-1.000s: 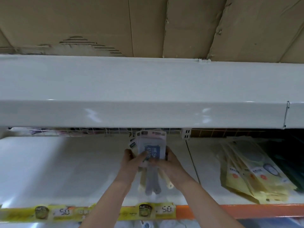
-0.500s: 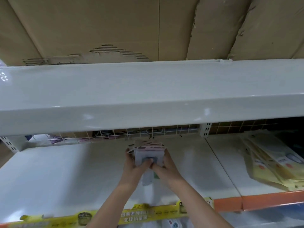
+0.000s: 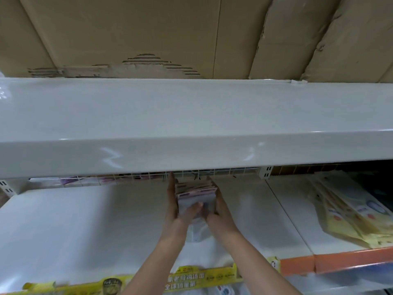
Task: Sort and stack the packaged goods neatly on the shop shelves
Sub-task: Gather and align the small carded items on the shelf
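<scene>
A bundle of several flat clear packets (image 3: 196, 193) with pink and white header cards is held between both hands over the white shelf (image 3: 85, 226). My left hand (image 3: 179, 211) presses its left side, thumb across the front. On the bundle's right side my right hand (image 3: 219, 211) does the same, its thumb on the front too. The packets reach back towards the wire grid (image 3: 148, 176) under the upper shelf. Their lower ends hang below my hands.
The upper white shelf (image 3: 191, 128) overhangs closely, with cardboard boxes (image 3: 148, 35) on top. Yellow pouches (image 3: 348, 218) lie stacked on the shelf section to the right. A yellow price strip (image 3: 191, 277) and an orange edge (image 3: 340, 260) line the front.
Both hands have pushed the packet bundle deeper into the shelf, towards the wire grid at the back. The camera has shifted left and tilted up slightly.
</scene>
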